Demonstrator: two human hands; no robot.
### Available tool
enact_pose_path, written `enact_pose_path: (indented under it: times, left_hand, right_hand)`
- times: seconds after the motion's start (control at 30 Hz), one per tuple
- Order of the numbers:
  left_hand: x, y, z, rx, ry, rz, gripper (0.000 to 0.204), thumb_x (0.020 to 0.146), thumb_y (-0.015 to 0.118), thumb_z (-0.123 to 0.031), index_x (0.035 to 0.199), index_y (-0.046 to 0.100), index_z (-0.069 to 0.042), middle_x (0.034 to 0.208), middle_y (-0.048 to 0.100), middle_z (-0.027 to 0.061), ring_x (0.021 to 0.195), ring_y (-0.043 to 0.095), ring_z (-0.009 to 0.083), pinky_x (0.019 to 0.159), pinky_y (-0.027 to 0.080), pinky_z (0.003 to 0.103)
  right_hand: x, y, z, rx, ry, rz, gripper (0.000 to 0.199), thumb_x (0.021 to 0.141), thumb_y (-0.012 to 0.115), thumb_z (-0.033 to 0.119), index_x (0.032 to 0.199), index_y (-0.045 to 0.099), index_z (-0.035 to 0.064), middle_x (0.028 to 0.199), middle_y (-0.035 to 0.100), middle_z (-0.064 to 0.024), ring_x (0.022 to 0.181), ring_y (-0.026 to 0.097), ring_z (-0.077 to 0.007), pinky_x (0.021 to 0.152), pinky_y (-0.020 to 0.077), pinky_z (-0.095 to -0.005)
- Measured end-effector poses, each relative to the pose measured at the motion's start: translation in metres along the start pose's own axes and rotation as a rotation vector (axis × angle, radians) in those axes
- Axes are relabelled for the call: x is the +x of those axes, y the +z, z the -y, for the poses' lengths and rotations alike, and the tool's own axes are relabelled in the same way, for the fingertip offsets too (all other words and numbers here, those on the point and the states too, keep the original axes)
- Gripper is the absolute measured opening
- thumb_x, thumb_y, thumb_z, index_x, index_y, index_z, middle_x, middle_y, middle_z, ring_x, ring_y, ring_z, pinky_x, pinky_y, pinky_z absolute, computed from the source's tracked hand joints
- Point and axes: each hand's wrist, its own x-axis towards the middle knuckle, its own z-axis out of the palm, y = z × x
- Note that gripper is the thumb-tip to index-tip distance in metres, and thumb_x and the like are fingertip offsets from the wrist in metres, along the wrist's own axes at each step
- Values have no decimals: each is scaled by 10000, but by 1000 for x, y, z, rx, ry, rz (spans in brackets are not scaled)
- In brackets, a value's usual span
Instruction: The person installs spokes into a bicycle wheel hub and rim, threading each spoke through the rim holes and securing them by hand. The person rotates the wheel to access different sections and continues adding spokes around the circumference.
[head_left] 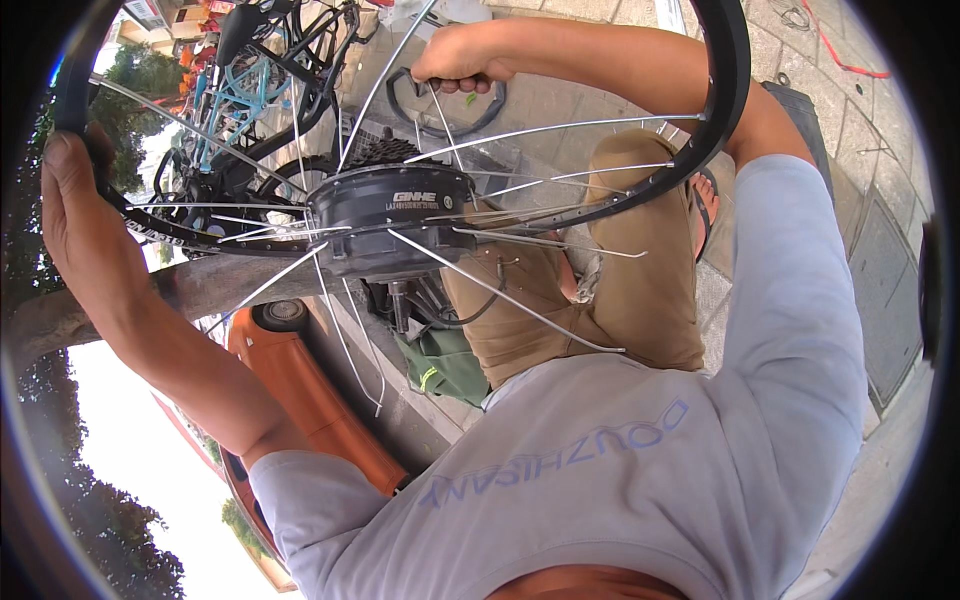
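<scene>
A black wheel rim (735, 90) curves around a black hub motor (390, 205) in front of my body. At the far left my left hand (75, 190) is closed on the rim, thumb on its near side and the other fingers mostly hidden. My right hand (455, 58) is closed in a fist beyond the hub, around the end of a thin silver spoke (446, 125) that runs down toward the hub. Several other spokes (505, 290) fan out from the hub, some with loose bent ends. A dark sprocket cluster (385, 150) sits on the hub's far side.
Bicycles, one with a light blue frame (245, 90), stand at the upper left. A black rubber loop (490, 115) lies on the paving beyond the wheel. An orange car (310, 390) is at the lower left. A green cloth bag (445, 362) lies beside my knee.
</scene>
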Motion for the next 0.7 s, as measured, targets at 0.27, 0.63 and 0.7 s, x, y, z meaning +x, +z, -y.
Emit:
enact_pose_path:
  times: [0.27, 0.63, 0.7]
  left_hand:
    - [5, 2, 8, -42, 4, 18, 588, 1018, 544, -575, 1253, 735, -71, 1145, 730, 32, 1152, 576, 163, 1108, 316, 360]
    - [-5, 1, -7, -6, 51, -63, 559, 1026, 568, -530, 1211, 722, -25, 1014, 697, 48, 994, 568, 167, 973, 374, 325]
    - [-6, 3, -7, -69, 49, -65, 552, 1025, 570, -526, 1218, 724, -33, 1030, 703, 48, 1002, 572, 169, 977, 372, 335]
  right_hand:
    - [1, 4, -16, 59, 89, 24, 245, 926, 541, 262, 731, 523, 113, 604, 410, 23, 484, 318, -107, 477, 279, -314]
    - [-15, 6, -22, 225, -34, 124, 334, 992, 568, 325, 745, 519, 106, 616, 408, 38, 499, 302, -80, 451, 237, -273]
    - [-19, 7, -28, 289, -92, 114, 344, 1015, 555, 325, 747, 518, 112, 622, 413, 43, 503, 302, -73, 449, 232, -263]
